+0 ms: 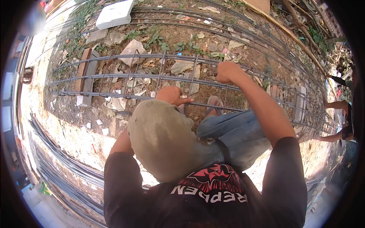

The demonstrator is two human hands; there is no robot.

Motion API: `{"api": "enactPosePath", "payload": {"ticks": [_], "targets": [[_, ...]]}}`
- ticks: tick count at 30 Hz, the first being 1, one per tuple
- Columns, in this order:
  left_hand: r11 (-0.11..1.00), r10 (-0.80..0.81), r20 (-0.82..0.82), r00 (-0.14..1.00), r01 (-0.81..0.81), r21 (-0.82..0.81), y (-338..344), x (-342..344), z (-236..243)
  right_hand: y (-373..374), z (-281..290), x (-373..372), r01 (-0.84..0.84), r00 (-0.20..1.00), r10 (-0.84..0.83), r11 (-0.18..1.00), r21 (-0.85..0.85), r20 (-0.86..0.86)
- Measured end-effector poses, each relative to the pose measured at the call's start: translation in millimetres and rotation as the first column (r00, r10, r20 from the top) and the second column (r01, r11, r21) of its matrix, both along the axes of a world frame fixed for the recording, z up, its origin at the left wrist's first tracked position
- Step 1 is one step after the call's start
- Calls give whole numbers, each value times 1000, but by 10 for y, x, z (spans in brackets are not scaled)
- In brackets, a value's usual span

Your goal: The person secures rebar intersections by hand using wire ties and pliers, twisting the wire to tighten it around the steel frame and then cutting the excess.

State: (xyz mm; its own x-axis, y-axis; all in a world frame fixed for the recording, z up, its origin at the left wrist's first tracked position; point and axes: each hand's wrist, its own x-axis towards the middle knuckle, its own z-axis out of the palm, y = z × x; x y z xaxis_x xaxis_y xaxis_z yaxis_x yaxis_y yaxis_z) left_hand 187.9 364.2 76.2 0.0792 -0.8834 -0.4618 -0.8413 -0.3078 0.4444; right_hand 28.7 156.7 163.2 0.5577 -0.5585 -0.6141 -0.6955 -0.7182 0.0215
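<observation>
The widest thing I have before me is the ground [95, 113], dry earth strewn with leaves, stones and scraps. Across it lies the steel bar cage [159, 77], its long rods crossed by thin hoops, running from left to right just beyond the crouching wearer's feet. Farther out I see long loose rods [163, 23] roughly parallel to it, and another bundle of rods [64, 165] at lower left. My wearer's dark shirt [159, 207] fills the bottom, with legs in blue trousers [237, 131] above it. At the right edge I catch part of another person [344, 110], well apart from both hands. A support block [90, 70] sits under the cage's left part; a white block [116, 15] lies beyond, and a pale stone [133, 52] nearer the far rod. The left hand [173, 95] is at the near rod, thumb stretched out to the right just beside it; the other fingers are mostly turned from me, so I can't tell whether they pinch the steel. The right hand [228, 72] is at the far rod, its fingers curled into a fist. A small dark bit shows at its left side; what it is, I can't tell.
</observation>
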Motion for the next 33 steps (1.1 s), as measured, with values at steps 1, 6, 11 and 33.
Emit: {"api": "enactPosePath", "payload": {"ticks": [1,6,11,33], "targets": [[994,-72,39,997,69,82,-93,-29,-19,-43,-38,94,7,1000,-7,1000,2,-1],[967,-183,-131,974,202,155,-228,15,-312,-62,-359,497,19,990,-34,994,110,135],[948,-230,-211,950,268,173,-310,46,-331,-22,-330,168,74,993,-77,997,35,89],[946,-128,-419,899,238,221,-379,86,-536,42,-109,495,68,997,-70,996,49,35]]}}
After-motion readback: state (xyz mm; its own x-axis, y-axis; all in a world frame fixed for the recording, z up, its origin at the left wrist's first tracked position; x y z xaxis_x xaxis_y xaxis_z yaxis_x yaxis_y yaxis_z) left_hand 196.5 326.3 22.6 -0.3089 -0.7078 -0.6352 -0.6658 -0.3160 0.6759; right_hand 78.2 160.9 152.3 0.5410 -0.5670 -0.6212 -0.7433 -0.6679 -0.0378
